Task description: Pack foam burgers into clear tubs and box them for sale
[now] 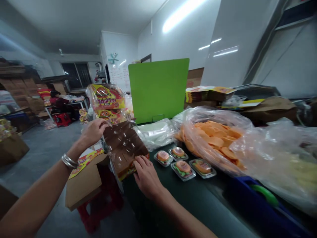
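A brown-lined cardboard display box (126, 145) is tilted toward me at the table's left edge, its outside printed yellow and red. Shiny clear plastic shows in and over it, with nothing else visible inside. My left hand (93, 134), with a silver bangle at the wrist, is closed with bent fingers at the box's upper left edge. On the near right wall my right hand (146, 172) is closed, fingers over the rim and thumb outside. Right of the box lie several burger-shaped sweets in clear plastic packs (183, 169).
A green board (158, 89) stands behind. Flat clear plastic (158, 132) lies before it. A big bag of orange pieces (215, 135) and a blue crate (257, 201) are at right. Flattened cartons (85, 180) rest on a red stool (94, 211). A person (59, 102) sits far left.
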Demonstrator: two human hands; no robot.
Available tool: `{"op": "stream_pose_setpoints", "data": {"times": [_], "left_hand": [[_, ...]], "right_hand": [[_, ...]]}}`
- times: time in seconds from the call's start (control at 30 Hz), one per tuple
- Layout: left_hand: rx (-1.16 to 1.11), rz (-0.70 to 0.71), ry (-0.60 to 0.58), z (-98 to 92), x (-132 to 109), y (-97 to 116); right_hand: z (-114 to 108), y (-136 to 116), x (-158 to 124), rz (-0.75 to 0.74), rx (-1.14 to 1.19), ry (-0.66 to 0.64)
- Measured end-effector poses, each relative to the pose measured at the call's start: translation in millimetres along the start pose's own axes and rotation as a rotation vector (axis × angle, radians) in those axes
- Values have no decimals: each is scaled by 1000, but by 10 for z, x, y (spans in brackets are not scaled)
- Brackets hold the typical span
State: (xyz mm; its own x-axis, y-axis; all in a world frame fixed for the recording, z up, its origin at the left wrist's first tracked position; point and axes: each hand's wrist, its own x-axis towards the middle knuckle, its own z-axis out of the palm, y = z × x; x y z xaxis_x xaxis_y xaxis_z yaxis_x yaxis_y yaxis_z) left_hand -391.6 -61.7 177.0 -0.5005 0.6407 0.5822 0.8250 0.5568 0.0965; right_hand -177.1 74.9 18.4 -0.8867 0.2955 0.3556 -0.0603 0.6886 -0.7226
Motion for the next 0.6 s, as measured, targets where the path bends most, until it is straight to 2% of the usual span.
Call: {"op": "stream_pose_setpoints", "data": {"times": [0.1,0.2,0.27,0.43,0.6], "left_hand": [[68,83,102,146,-47,42],[179,150,87,229,-81,106],[253,168,23,212,-79,185],[385,111,-279,165,-50,483],[421,116,-388,433,-169,649]], "right_hand": [[38,79,145,-55,-219,-47],[57,179,199,-72,-364,-84],[53,222,193,-93,-420,-98],[31,206,187,-135,-481,-99],[48,189,223,-160,-490,-59]]}}
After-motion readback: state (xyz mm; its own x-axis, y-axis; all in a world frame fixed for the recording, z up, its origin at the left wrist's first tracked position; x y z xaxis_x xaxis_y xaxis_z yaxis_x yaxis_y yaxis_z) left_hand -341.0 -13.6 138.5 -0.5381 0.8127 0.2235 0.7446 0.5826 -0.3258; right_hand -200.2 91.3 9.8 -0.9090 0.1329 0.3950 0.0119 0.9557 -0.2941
